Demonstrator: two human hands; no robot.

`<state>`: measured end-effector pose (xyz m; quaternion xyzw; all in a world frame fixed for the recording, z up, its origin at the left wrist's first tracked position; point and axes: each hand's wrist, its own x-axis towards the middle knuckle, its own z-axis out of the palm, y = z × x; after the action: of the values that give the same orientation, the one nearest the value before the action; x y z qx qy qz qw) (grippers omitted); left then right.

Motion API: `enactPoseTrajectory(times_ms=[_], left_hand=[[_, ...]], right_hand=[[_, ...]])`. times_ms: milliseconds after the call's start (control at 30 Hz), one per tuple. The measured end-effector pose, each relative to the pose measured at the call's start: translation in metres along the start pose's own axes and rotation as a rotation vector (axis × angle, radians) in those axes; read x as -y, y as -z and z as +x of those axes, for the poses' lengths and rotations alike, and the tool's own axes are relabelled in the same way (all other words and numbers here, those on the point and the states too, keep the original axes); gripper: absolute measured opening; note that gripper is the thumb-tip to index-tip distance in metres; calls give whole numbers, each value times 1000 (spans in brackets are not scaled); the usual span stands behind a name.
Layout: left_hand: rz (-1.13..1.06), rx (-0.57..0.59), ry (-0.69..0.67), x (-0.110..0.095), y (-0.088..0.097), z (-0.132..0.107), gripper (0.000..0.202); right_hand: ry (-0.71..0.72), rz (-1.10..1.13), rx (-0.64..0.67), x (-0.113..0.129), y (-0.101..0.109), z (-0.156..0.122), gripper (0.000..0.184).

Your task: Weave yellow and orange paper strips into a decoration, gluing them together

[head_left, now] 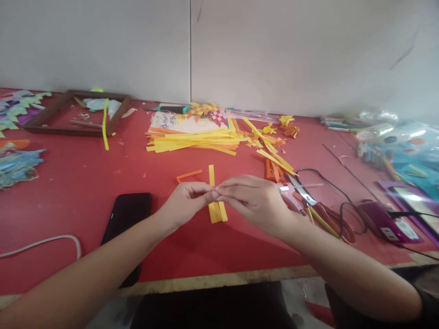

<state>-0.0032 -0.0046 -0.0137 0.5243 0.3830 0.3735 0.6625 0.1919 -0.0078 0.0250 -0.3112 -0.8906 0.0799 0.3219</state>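
My left hand (192, 201) and my right hand (257, 201) meet at the fingertips above the front middle of the table. Both are closed in a pinch on yellow paper strips (216, 213), whose ends show above and below the fingers. One narrow end points away from me; the lower ends lie side by side, partly overlapping. Just where the fingertips press is hidden. A thin bent orange paper strip (189, 175) lies beyond my left hand. Past my right wrist are a pink glue gun (291, 197) and scissors (303, 191).
Yellow and orange strips (192, 140) lie piled at the back. A black phone (127, 214) is by my left forearm. A wooden frame (61, 131) stands back left. At right are a purple power box (387, 222), black cords and plastic bags (411, 141).
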Motion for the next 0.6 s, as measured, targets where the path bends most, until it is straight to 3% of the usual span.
enactPoseTrajectory(times_ms=[200, 267, 333, 400, 467, 500, 600], left_hand=[[274, -34, -35, -2, 2, -6, 27], [420, -80, -78, -6, 5, -8, 28], [584, -206, -143, -12, 12, -8, 27], [722, -369, -229, -17, 21, -5, 26], [818, -490, -225, -19, 31, -1, 25], [897, -502, -183, -19, 35, 1, 27], [1133, -474, -88, -14, 44, 6, 27]], right_hand=[[35, -147, 151, -5, 5, 8, 25], [-21, -190, 115, -14, 13, 12, 22], [-192, -302, -27, -32, 29, 18, 19], [-441, -514, -125, -61, 53, 24, 29], [-754, -732, -44, -95, 77, 28, 43], [-882, -798, 60, -112, 87, 27, 45], [-997, -778, 171, -139, 103, 20, 27]])
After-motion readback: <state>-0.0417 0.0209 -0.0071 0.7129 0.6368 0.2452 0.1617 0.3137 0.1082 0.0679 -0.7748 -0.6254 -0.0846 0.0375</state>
